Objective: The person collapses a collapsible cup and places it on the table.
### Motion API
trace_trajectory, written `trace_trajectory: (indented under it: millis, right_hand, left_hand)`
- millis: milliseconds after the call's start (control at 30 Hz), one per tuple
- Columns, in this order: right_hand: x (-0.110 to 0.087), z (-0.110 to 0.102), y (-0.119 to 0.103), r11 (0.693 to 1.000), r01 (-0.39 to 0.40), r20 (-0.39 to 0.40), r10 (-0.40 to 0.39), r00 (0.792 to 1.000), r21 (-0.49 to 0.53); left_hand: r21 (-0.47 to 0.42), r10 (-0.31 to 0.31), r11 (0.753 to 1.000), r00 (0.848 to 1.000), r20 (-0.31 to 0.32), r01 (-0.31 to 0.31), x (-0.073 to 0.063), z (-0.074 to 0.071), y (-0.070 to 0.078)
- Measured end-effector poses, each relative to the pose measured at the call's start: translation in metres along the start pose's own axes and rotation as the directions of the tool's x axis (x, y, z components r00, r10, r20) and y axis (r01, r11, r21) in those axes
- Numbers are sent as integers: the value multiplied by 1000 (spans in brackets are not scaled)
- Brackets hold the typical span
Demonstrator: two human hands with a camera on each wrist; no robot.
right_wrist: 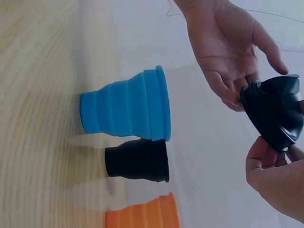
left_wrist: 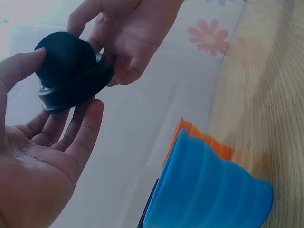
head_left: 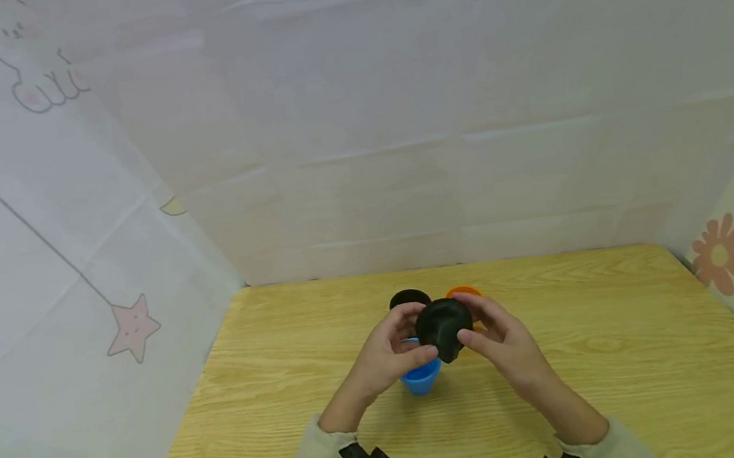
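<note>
Both hands hold a partly folded black silicone collapsible cup [head_left: 443, 322] in the air over the table. In the head view my left hand [head_left: 377, 356] grips its left side, thumb at the lower edge and fingers behind. My right hand [head_left: 509, 349] pinches the opposite side between thumb and fingers. The left wrist view shows the cup [left_wrist: 71, 78] tilted, its narrow part bulging out from the wide rim. Just below and behind the hands stands an upright blue collapsible cup [right_wrist: 126, 104], fully extended, its rim partly hidden by the left hand in the head view.
Farther back stand another black cup [right_wrist: 137, 160] and an orange cup [right_wrist: 145, 213], both upright and extended. All rest on a light wooden table [head_left: 277, 393]. White printed cloth [head_left: 427, 99] hangs behind and at both sides.
</note>
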State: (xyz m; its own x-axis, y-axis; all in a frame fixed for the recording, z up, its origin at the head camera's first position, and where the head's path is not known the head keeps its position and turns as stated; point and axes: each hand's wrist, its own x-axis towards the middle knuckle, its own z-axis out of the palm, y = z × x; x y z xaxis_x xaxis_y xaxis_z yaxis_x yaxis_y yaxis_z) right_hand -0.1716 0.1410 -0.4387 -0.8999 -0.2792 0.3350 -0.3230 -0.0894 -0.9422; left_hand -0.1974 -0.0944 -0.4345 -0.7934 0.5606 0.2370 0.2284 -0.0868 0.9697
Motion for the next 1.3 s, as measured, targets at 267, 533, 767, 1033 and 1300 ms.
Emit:
trace_trajectory:
  millis: [267,533,767,1033,1300]
  right_hand:
    - [6,-10,-1,993,99,139,-91,986,-56]
    - [6,-12,1,998,47,202,-37,979,-48]
    - [5,-10,1,997,-24,118,32,992,-68]
    - [5,-10,4,997,-77,53,78,996,-25]
    - [5,-8,2,991,-111,17,113,993,-76]
  left_hand:
    - [-43,-45,998,998,38,47,0,-1,-1]
    - [38,-133,990,991,-11,133,4,6,-1]
    - [48,-138,989,988,-75,141,5,8,1]
    - [10,-129,991,989,-74,130,5,11,2]
    - [124,-142,981,987,-76,150,4,9,0]
